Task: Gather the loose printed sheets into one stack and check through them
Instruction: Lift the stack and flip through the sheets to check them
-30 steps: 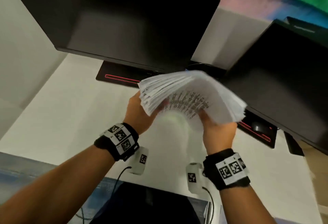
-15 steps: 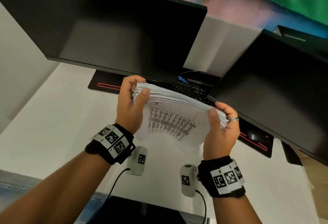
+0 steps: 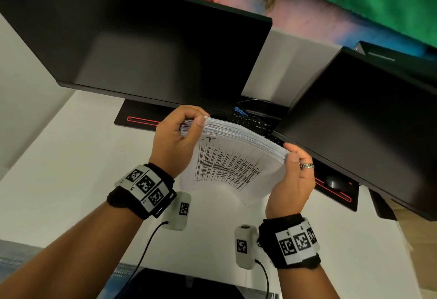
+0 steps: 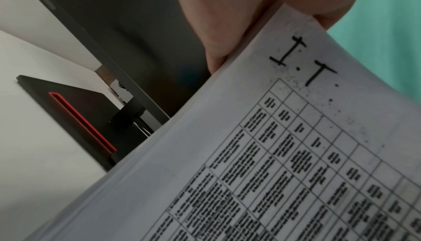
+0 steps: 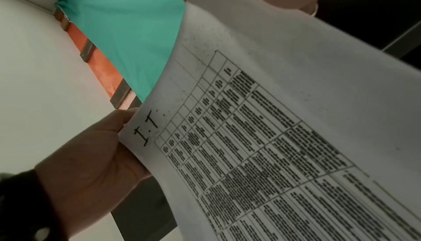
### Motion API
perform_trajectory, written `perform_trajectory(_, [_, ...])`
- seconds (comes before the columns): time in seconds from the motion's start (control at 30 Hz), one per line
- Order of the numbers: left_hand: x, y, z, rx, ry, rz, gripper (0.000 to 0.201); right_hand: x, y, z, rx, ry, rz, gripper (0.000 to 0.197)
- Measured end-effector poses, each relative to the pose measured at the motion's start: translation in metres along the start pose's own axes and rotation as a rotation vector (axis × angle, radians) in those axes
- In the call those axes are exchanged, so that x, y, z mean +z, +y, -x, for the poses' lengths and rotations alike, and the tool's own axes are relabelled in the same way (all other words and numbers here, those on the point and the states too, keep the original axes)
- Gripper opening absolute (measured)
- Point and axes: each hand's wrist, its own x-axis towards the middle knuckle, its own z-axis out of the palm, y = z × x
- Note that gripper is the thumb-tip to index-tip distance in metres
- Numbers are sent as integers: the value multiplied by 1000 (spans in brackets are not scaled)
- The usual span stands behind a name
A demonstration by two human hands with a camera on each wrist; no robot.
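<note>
A thick stack of printed sheets (image 3: 233, 165) hangs in the air above the white desk, its near face showing a table of text headed "I.T" (image 4: 303, 61). My left hand (image 3: 176, 136) grips the stack's upper left corner, thumb on the near face and fingers curled over the top edge. My right hand (image 3: 294, 175) grips the right corner, thumb tip on the edge, a ring on one finger. The wrist views show the same printed page (image 5: 262, 145) from below, with my left hand (image 5: 95, 154) at its corner.
Two dark monitors (image 3: 151, 45) (image 3: 369, 121) stand just behind the stack. A black keyboard (image 3: 250, 121) and a red-trimmed mat (image 3: 139, 119) lie under them, with a mouse (image 3: 332, 181) at the right. White desk (image 3: 71, 168) spreads to the left; a dark object (image 3: 184, 287) sits near me.
The fanned, blurred sheets have closed into one squared stack. Both hands have shifted to grip its two upper corners, and the stack now holds nearly still.
</note>
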Motion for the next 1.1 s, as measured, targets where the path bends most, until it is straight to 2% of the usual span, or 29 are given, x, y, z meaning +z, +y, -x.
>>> perform_trajectory(0.17, [1, 0, -3, -43, 13, 18, 13, 4, -1, -1, -21, 32, 21, 17])
perform_trajectory(0.33, [3, 6, -4, -96, 41, 219, 23, 5, -1, -2, -16, 48, 1, 22])
perform_trajectory(0.47, [4, 6, -6, -136, 45, 329, 18, 5, -3, 0, -38, 19, -48, 19])
perform_trajectory(0.5, [2, 3, -6, -146, 20, 366, 19, 3, -2, 0, -36, -4, -72, 25])
perform_trajectory(0.53, [0, -1, -6, -161, -20, 390, 30, 1, 1, -1, -22, -32, -90, 32])
perform_trajectory(0.63, [-11, -13, -3, -233, -223, 470, 86, -5, 9, -3, 14, -151, -50, 51])
perform_trajectory(0.67, [-14, -17, -1, -268, -285, 476, 97, -8, 12, -4, 1, -170, -32, 57])
perform_trajectory(0.73, [-19, -26, 0, -323, -372, 432, 105, -13, 16, -8, 2, -187, -31, 66])
perform_trajectory(0.8, [-19, -30, 1, -366, -412, 349, 99, -13, 18, -9, 48, -224, -18, 74])
perform_trajectory(0.83, [-17, -31, 1, -362, -401, 290, 90, -13, 20, -10, 65, -225, -18, 77])
perform_trajectory(0.9, [-14, -34, -1, -275, -369, 142, 64, -13, 20, -11, 89, -214, 13, 82])
perform_trajectory(0.97, [-13, -38, -2, -232, -387, 78, 48, -14, 23, -13, 92, -202, 84, 80])
perform_trajectory(1.03, [-13, -45, 1, -290, -403, 118, 50, -17, 27, -16, 101, -171, 99, 81])
perform_trajectory(1.1, [-11, -49, 6, -355, -442, 165, 66, -18, 29, -16, 147, -201, 119, 82])
